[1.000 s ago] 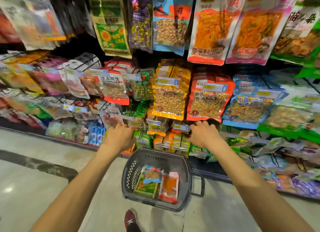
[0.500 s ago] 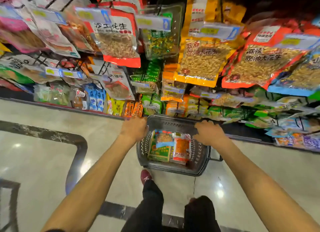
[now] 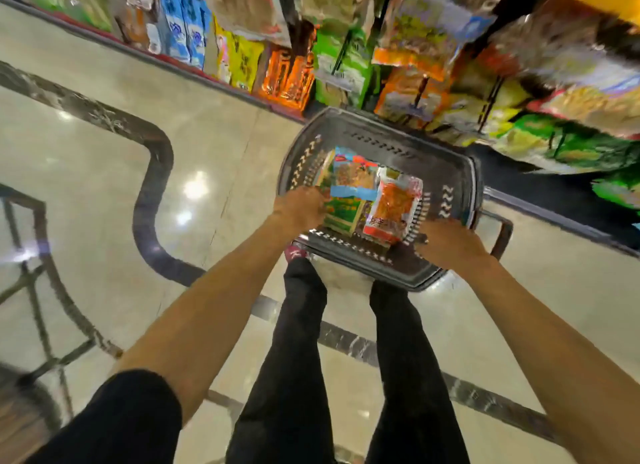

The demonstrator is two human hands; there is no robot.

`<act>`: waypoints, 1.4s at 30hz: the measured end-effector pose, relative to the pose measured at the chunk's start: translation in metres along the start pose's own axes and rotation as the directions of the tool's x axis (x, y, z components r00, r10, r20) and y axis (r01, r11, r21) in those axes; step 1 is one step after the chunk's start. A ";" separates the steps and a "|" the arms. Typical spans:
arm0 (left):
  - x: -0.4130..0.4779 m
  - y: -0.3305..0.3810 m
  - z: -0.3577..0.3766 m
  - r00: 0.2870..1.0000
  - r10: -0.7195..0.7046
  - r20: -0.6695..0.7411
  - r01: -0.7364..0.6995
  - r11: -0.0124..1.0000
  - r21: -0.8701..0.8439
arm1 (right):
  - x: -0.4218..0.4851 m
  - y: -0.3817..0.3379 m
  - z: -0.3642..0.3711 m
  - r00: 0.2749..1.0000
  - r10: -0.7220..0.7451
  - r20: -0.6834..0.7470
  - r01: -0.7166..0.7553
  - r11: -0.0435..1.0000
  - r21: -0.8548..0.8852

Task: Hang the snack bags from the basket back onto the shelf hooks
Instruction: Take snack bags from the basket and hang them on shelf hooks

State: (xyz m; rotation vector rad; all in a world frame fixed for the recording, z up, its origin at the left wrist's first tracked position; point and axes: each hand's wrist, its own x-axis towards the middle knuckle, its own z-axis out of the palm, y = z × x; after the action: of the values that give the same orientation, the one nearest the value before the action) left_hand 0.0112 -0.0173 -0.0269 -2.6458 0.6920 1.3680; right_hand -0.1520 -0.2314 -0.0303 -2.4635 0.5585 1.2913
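A dark grey plastic basket stands on the floor in front of my feet, below the snack shelf. Inside it lie a green and blue snack bag and an orange snack bag, side by side. My left hand reaches into the basket's left side and touches the left edge of the green and blue bag; its fingers are hidden. My right hand hovers over the basket's near right corner, beside the orange bag, fingers curled downward. The picture is blurred by motion.
Hanging snack bags fill the shelf rows above and behind the basket, over a low red shelf base. The basket's handle sticks out to the right. My legs in black trousers stand just behind the basket on glossy tiles.
My view has tilted down from the shelf to the floor. Both hands dropped from shelf height into the basket, the left one reaching the green and blue bag.
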 end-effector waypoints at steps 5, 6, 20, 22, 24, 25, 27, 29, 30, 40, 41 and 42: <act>0.074 -0.024 0.067 0.995 -0.057 0.081 0.066 0.992 -0.112 | 0.058 0.020 0.043 0.995 0.023 0.100 -0.024 1.000 0.009; 0.089 -0.026 0.076 0.993 -0.061 0.105 0.073 0.991 -0.115 | 0.070 0.023 0.051 0.994 0.027 0.108 -0.029 0.999 0.014; 0.306 -0.032 0.164 0.995 -0.094 0.039 0.101 0.946 -0.309 | 0.277 0.043 0.177 0.969 0.222 0.104 -0.244 0.918 0.311; 0.328 -0.029 0.175 0.991 -0.125 0.052 0.135 0.875 -0.466 | 0.301 0.047 0.195 0.953 0.279 0.118 -0.303 0.849 0.433; 0.347 -0.027 0.186 0.985 -0.152 0.079 0.165 0.715 -0.679 | 0.322 0.052 0.214 0.931 0.338 0.139 -0.351 0.723 0.596; 0.356 -0.027 0.192 0.981 -0.168 0.101 0.185 0.624 -0.759 | 0.330 0.053 0.223 0.917 0.366 0.158 -0.373 0.647 0.665; 0.374 -0.029 0.201 0.965 -0.224 0.137 0.231 0.475 -0.849 | 0.351 0.062 0.250 0.893 0.412 0.179 -0.390 0.512 0.765; 0.388 -0.029 0.204 0.954 -0.239 0.183 0.264 0.372 -0.890 | 0.363 0.066 0.269 0.859 0.477 0.185 -0.406 0.414 0.815; 0.390 -0.026 0.202 0.949 -0.238 0.208 0.284 0.354 -0.891 | 0.361 0.061 0.265 0.838 0.514 0.185 -0.415 0.380 0.827; 0.377 -0.021 0.198 0.945 -0.152 0.288 0.326 0.403 -0.855 | 0.335 0.026 0.239 0.691 0.640 0.336 -0.390 -0.061 0.919; 0.367 -0.020 0.196 0.947 -0.157 0.280 0.320 0.419 -0.850 | 0.328 0.027 0.236 0.693 0.638 0.336 -0.363 -0.094 0.927; 0.357 -0.020 0.196 0.953 -0.156 0.258 0.301 0.425 -0.854 | 0.319 0.027 0.232 0.693 0.646 0.319 -0.335 -0.102 0.937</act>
State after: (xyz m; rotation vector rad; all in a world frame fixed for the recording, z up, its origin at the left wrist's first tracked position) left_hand 0.0498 -0.0715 -0.4291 -3.0438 -0.6580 2.2268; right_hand -0.1640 -0.2169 -0.4249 -1.1082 1.8587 0.3058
